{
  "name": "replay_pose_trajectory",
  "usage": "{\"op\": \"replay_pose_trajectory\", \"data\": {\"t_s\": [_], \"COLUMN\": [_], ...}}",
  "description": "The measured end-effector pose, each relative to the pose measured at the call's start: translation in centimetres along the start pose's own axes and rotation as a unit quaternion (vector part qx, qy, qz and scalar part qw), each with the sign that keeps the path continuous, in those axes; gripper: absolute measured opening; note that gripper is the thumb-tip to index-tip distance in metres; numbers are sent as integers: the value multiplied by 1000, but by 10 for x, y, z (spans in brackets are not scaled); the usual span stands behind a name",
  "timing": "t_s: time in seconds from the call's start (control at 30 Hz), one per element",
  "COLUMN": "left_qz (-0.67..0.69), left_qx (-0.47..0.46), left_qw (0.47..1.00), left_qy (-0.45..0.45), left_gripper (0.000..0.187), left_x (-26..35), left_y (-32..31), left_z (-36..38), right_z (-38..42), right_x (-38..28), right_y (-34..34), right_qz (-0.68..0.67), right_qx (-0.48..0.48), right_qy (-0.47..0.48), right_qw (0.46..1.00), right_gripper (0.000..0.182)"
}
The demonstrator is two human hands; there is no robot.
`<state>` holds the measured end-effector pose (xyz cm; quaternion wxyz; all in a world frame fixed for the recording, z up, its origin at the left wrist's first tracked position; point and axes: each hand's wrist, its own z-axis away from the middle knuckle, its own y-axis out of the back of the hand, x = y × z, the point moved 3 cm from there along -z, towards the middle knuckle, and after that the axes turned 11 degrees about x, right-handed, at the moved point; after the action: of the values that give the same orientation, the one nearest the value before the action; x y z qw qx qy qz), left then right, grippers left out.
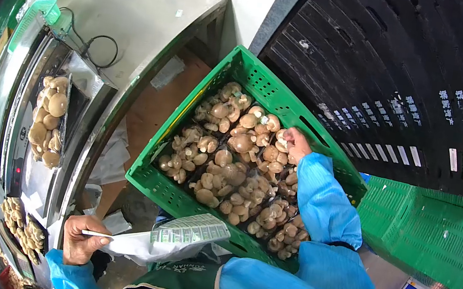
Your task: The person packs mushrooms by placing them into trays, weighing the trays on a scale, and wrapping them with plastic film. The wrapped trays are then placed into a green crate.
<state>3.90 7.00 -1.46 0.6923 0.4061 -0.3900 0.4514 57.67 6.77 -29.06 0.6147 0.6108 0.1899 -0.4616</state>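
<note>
My left hand point(84, 239) is closed on the edge of a sheet of labels point(190, 230), white with rows of green print, held beside the near side of a green crate point(173, 192). Inside the crate lie many brown mushrooms point(233, 174), in clusters that look like film-wrapped packs. My right hand point(296, 144) reaches into the crate near its right wall. Its fingers are pinched together against a pale spot on the mushrooms; what lies under the fingertips is hidden.
A pack of mushrooms point(49, 120) rests on a metal-topped machine point(17, 157) at left, with another pack point(21, 230) below it. Stacked black crates point(388, 60) stand at upper right, green crates point(428, 228) at right. A black cable point(109, 39) curls on the steel table point(150, 7).
</note>
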Motion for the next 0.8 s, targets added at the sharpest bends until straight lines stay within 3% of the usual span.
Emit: {"op": "replay_pose_trajectory", "data": {"t_s": [0.07, 0.1, 0.13, 0.23, 0.27, 0.33, 0.4, 0.53, 0.57, 0.6, 0.67, 0.73, 0.8], "left_qz": [-8, -12, -16, -9, -11, -12, -17, -54, -55, -54, -70, -22, -1], "left_qx": [0, -1, -1, 9, 13, 15, 25, -3, -8, -14, -8, 4, 11], "left_qw": [1000, 1000, 1000, 1000, 1000, 1000, 1000, 997, 998, 998, 997, 1000, 1000], "left_qy": [-8, -9, -9, -10, -8, 1, 3, -59, -34, -9, 32, 16, 16], "left_gripper": [22, 22, 22, 22, 22, 22, 21, 15, 13, 12, 14, 16, 18], "left_x": [3, 5, 6, 4, 3, 2, 0, -1, 1, 2, -4, -18, -29], "left_y": [-4, -5, -6, -9, -10, -10, -11, -7, -8, -9, -7, -5, -2], "left_z": [-1, -1, -1, -1, -1, 0, 0, -3, -4, -5, -4, -5, -5], "right_z": [-5, -7, -10, -13, -11, -3, 5, 33, 42, 58, 100, 132, 155], "right_x": [0, 3, 5, 4, 4, -13, -24, -73, -93, -127, -214, -269, -293], "right_y": [-6, -8, -10, -16, -17, -15, -12, -17, -30, -41, -59, -80, -102], "right_qz": [28, -36, -38, 193, 191, 323, 351, 269, 99, -72, -266, -257, -164], "right_qx": [-26, -55, -56, -62, -65, -19, 21, 209, 113, 7, -239, -312, -322], "right_qy": [35, -40, -41, 52, 53, 148, 164, 178, 74, -36, -30, 170, 254], "right_qw": [999, 997, 997, 978, 978, 935, 922, 923, 986, 997, 933, 899, 897], "right_gripper": [26, 29, 29, 35, 35, 38, 43, 30, 29, 29, 36, 46, 53]}}
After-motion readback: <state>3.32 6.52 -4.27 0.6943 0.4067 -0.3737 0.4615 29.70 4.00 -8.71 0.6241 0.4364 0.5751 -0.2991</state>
